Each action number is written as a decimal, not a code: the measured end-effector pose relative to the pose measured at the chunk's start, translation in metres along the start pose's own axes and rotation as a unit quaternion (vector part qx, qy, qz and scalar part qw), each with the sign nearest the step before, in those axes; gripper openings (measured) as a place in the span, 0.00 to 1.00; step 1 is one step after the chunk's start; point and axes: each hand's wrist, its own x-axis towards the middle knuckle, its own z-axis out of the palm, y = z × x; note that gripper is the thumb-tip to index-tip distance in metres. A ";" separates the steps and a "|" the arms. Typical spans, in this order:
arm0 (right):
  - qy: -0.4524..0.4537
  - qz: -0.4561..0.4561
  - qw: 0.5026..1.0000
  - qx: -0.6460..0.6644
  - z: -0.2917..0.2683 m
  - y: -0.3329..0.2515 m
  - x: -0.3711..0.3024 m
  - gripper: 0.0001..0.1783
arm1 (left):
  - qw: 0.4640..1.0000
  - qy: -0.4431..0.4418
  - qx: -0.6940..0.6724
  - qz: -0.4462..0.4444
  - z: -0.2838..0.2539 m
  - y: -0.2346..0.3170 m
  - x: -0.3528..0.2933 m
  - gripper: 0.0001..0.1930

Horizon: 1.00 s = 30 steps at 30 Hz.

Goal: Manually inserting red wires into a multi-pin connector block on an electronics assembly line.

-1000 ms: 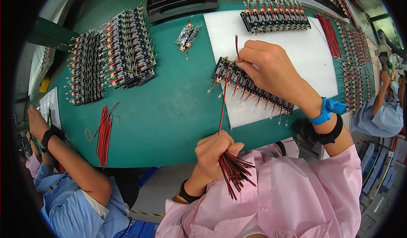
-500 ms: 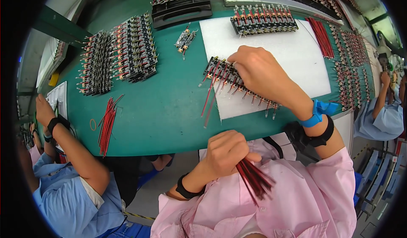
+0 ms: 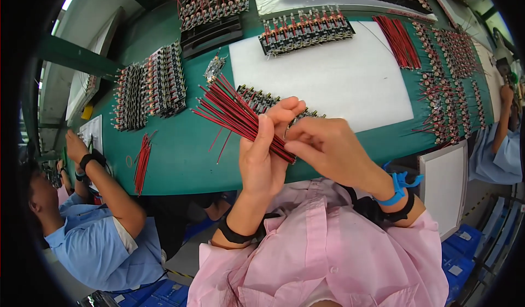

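Mid-frame, the left hand (image 3: 260, 162) had its grip clamped round a thick bundle of red-and-black wires (image 3: 240, 115), while the right hand (image 3: 331, 145) brought its fingertips close at the lower end; whether they pinched a strand, you couldn't tell! Just behind, half hidden, a board strip (image 3: 257, 98) lay on a white sheet (image 3: 350, 82). Two long wires (image 3: 223, 148) slanted out below the bundle, perhaps already fitted; with so many in hand, this strip looked barely begun. More red wires (image 3: 398, 43) lay upper right!
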 end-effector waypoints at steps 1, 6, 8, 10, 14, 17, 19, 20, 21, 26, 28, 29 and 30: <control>-0.005 -0.014 1.000 0.010 -0.001 0.003 0.001 0.03 | 1.000 -0.002 0.006 -0.001 0.003 -0.001 0.001 0.17; -0.040 -0.041 0.998 -0.005 -0.015 0.011 0.009 0.04 | 0.999 -0.004 0.038 -0.022 0.002 -0.002 0.004 0.17; -0.048 0.037 0.989 0.135 -0.018 0.015 0.011 0.04 | 0.997 0.053 0.047 -0.015 0.004 0.001 0.004 0.17; -0.051 0.076 0.974 0.206 -0.020 0.016 0.014 0.04 | 0.998 0.027 0.058 -0.014 -0.007 0.002 0.003 0.17; -0.098 0.148 0.938 0.299 -0.022 0.009 0.019 0.03 | 0.997 -0.021 0.063 -0.030 -0.018 0.003 0.003 0.15; -0.079 0.151 0.932 0.319 -0.020 0.011 0.022 0.03 | 0.996 -0.022 0.037 -0.074 -0.013 0.004 0.003 0.12; -0.068 0.147 0.935 0.317 -0.018 0.010 0.027 0.04 | 0.986 0.029 0.163 -0.035 -0.010 0.007 -0.002 0.09; -0.059 0.143 0.936 0.315 -0.017 0.009 0.029 0.04 | 0.973 0.054 0.224 -0.015 -0.010 0.007 -0.003 0.08; -0.050 0.138 0.938 0.313 -0.017 0.009 0.031 0.04 | 0.973 0.054 0.222 -0.016 -0.009 0.006 -0.003 0.08; -0.033 0.110 0.946 0.303 -0.007 0.015 0.027 0.04 | 0.964 0.055 0.258 -0.034 -0.012 0.005 -0.004 0.05; -0.051 0.094 0.971 0.213 -0.008 0.013 0.025 0.05 | 0.960 0.042 0.278 -0.004 -0.016 0.004 -0.004 0.05; -0.060 0.086 0.981 0.166 -0.008 0.013 0.025 0.05 | 0.960 0.043 0.277 -0.006 -0.018 0.003 -0.005 0.05; -0.060 0.087 0.980 0.166 -0.008 0.013 0.025 0.05 | 0.960 0.037 0.276 -0.007 -0.022 0.003 -0.006 0.05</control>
